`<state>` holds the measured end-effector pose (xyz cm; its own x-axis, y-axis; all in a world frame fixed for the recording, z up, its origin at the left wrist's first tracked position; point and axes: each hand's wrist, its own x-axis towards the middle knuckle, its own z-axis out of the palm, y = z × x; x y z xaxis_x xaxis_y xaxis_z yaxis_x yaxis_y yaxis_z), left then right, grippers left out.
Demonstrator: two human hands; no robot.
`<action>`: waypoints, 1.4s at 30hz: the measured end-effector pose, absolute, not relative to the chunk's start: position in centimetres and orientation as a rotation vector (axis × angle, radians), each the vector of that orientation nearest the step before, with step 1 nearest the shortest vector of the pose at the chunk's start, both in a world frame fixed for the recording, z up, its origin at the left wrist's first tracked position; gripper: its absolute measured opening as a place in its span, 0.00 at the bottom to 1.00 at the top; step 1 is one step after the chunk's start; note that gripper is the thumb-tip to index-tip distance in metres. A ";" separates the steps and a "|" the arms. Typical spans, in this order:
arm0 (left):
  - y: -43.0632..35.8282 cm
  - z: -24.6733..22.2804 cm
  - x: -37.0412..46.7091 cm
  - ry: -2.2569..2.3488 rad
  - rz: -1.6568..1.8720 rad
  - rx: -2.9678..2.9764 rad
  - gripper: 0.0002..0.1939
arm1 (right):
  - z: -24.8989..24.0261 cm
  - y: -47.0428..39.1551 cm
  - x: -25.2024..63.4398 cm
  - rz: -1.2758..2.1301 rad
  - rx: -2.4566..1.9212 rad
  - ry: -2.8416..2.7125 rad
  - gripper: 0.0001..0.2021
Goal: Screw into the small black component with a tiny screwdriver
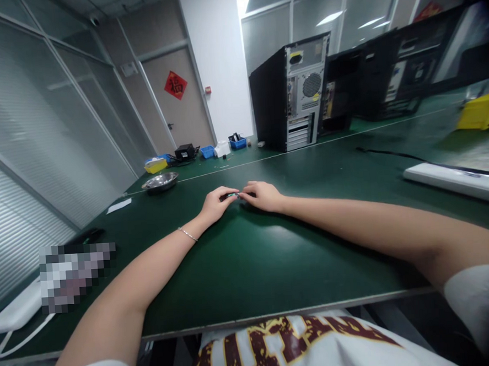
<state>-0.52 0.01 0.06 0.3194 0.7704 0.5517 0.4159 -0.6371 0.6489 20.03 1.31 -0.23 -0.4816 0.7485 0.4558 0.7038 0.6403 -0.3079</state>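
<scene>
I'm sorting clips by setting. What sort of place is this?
Probably a computer workshop or similar workroom: an upright computer case has its back showing, more cases stand beside it on the green table, and small blue bins sit to its left.

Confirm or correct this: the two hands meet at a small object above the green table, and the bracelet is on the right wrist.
Not quite: the head view shows the bracelet on the left wrist, not the right. The left hand and right hand do meet at a small object above the green table.
</scene>
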 end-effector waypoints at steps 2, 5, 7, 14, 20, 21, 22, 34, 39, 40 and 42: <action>0.0 0.0 -0.5 1.032 1.232 2.145 0.10 | -0.2 1.4 20.1 0.125 -1.089 -2.309 0.15; 0.1 -0.1 -0.5 0.987 1.203 2.021 0.12 | -0.2 1.4 20.2 0.149 -1.040 -2.316 0.16; 0.2 -0.3 -0.5 0.958 1.187 1.916 0.15 | -0.1 1.3 20.2 0.163 -1.030 -2.309 0.17; 1.0 -1.0 -0.7 0.934 1.165 1.741 0.18 | -0.1 1.3 20.0 0.137 -1.095 -2.310 0.17; 1.6 -1.3 -1.0 0.846 1.137 1.634 0.18 | -0.2 1.4 19.9 0.113 -1.121 -2.307 0.16; 1.6 -1.3 -1.1 0.831 1.151 1.604 0.19 | -0.2 1.4 19.9 0.130 -1.120 -2.287 0.15; 1.7 -1.3 -1.1 0.820 1.170 1.568 0.21 | -0.3 1.4 19.9 0.152 -1.124 -2.262 0.14; 1.8 -1.2 -0.9 0.895 1.278 1.544 0.16 | -0.5 1.4 20.0 0.181 -1.008 -2.142 0.08; 1.7 -1.1 -0.9 0.882 1.264 1.547 0.14 | -0.4 1.4 20.0 0.163 -1.069 -2.141 0.09; 1.7 -1.1 -0.9 0.892 1.264 1.560 0.13 | -0.5 1.5 20.0 0.159 -1.077 -2.144 0.09; 1.6 -1.1 -0.9 0.921 1.259 1.607 0.12 | -0.5 1.5 20.0 0.160 -1.083 -2.160 0.09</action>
<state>-0.86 1.62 -1.09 0.2145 0.9190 0.3307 0.0367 -0.3459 0.9375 19.98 1.51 -0.49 -0.4015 0.7424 0.5362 0.6556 0.6419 -0.3978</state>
